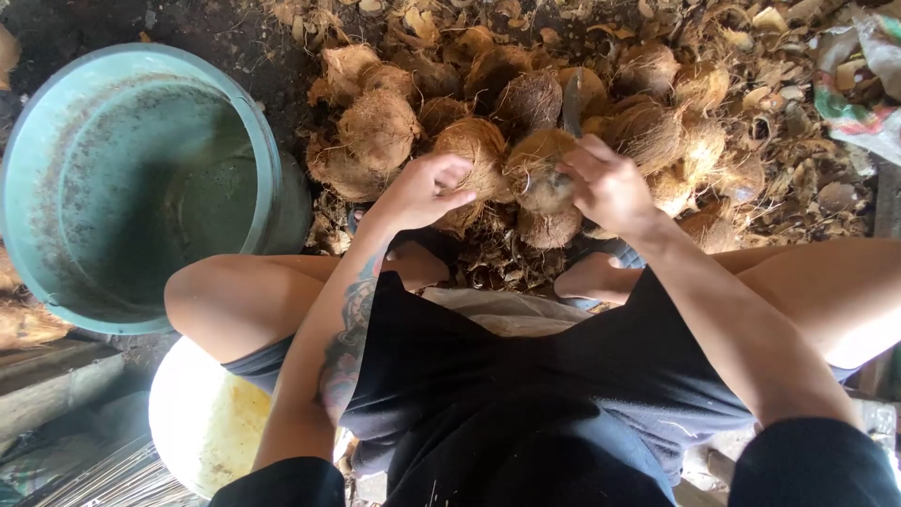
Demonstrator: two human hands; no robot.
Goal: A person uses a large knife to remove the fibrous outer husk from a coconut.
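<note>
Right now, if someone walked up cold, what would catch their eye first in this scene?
First, the heap of brown, fibrous husked coconuts at the top centre, on dark ground strewn with husk scraps. The left hand rests on one coconut, while the right hand grips a blade that rises between them. At the left stands a large, empty teal plastic tub, with a pale round basin below it.

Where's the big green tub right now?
In the head view the green tub sits on the ground at the person's left, beside the left knee and left of the coconut pile, with a white bucket behind it.
</note>
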